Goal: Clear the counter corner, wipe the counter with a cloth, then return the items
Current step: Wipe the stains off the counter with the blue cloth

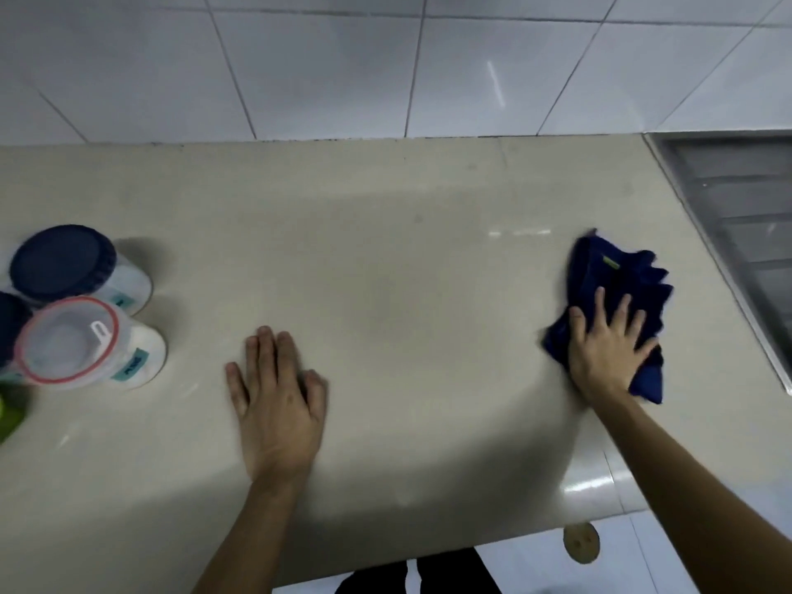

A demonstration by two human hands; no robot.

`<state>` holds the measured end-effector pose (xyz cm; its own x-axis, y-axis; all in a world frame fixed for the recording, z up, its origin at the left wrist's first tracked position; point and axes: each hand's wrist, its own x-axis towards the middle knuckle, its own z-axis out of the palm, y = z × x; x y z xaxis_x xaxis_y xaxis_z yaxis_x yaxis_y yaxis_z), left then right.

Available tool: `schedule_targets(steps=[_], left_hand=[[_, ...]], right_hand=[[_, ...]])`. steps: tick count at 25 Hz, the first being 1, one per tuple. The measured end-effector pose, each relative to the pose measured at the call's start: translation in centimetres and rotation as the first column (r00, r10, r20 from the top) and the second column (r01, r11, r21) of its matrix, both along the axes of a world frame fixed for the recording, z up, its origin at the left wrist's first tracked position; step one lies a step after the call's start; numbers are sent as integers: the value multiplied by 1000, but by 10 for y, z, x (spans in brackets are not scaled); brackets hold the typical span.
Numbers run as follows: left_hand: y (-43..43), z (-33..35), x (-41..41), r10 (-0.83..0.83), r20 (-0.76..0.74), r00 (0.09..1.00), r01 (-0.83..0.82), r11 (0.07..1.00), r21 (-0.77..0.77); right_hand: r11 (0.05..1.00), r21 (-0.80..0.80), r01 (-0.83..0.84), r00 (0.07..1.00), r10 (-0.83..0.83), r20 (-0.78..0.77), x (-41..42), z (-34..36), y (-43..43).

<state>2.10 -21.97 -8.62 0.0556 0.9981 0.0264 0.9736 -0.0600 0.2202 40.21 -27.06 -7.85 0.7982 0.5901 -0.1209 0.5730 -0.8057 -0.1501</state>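
A dark blue cloth [608,276] lies bunched on the beige counter [385,250] at the right, near the sink edge. My right hand [608,349] presses flat on its near part, fingers spread. My left hand [276,388] rests palm down on the bare counter in the middle, holding nothing. At the far left stand a jar with a dark blue lid [64,263] and a clear jar with a red-rimmed lid [68,340], both holding white contents.
A steel sink drainboard [737,216] borders the counter on the right. White wall tiles [385,66] rise behind. A green object [8,415] and another dark lid [10,323] show at the left edge. The counter's front edge runs below my forearms, tiled floor beyond.
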Motion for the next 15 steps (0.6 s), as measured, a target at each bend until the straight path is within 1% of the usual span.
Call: schedule_targets(steps=[2, 3, 4, 5, 6, 7, 8, 9, 10, 11, 13, 15], left_hand=[[1, 1, -1, 1, -6, 1000, -1, 1000, -5], [1, 0, 0, -2, 3, 1000, 2, 1000, -12], [1, 0, -1, -9, 9, 1000, 10, 1000, -18], [1, 1, -2, -17, 13, 1000, 18, 1000, -23], [0, 0, -2, -20, 21, 1000, 20, 999, -29], [1, -1, -4, -23, 26, 999, 23, 999, -30], [2, -2, -6, -24, 29, 999, 25, 999, -23], [2, -3, -7, -20, 33, 999, 20, 1000, -11], [2, -4, -8, -18, 37, 999, 18, 1000, 6], [2, -5, -8, -16, 37, 999, 15, 1000, 22], [2, -4, -7, -3, 46, 999, 1, 999, 40], [2, -3, -5, 2, 46, 999, -3, 1000, 21]], right_hand=[[977, 44, -207, 978, 207, 17, -70, -3, 14], [938, 50, -342, 939, 340, 47, -109, -4, 16], [874, 43, -484, 874, 481, 71, -148, -5, 16], [783, 39, -621, 782, 617, 88, -179, -6, 14], [683, 32, -730, 683, 725, 89, -195, -6, 12], [601, 28, -799, 601, 796, 78, -197, -5, 10], [546, 41, -837, 547, 834, 73, -184, -5, 8], [530, 53, -846, 533, 842, 85, -162, -5, 3], [557, 54, -829, 560, 824, 90, -136, -6, -4], [622, 61, -780, 625, 774, 99, -108, -7, -13], [801, 82, -593, 805, 587, 88, -55, -6, -31], [934, 57, -354, 935, 351, 57, -30, -2, -41]])
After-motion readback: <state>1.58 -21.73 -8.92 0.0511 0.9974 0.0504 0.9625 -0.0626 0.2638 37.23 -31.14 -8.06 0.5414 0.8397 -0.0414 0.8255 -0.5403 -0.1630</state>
